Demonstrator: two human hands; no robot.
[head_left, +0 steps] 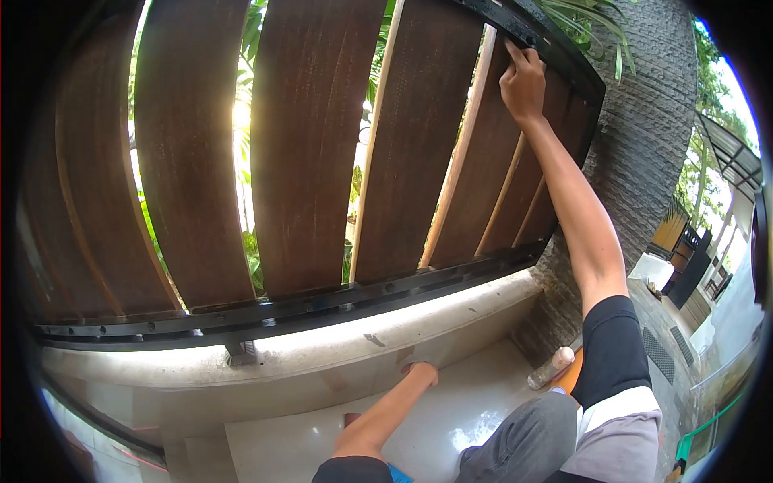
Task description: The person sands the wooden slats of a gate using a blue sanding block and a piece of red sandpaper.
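My right hand [523, 84] is raised to the top of a dark brown slatted wooden fence [314, 145]. One finger points up against the black metal top rail [555, 48], and the others are curled in; whatever they may hold is too small to make out. Lower down, my left hand [424, 373] is at the face of the pale ledge [322, 358] under the fence. Its fingers are mostly hidden from me, so a grip cannot be made out. Black metal also runs along the fence's bottom edge as a bolted rail [306, 304].
A rough grey trunk-like column [644, 121] stands close to the fence's right end. A clear bottle [550, 370] with a pale cap is on the glossy tiled floor [290, 443], beside something orange [570, 375]. A green hose [692, 439] lies at far right.
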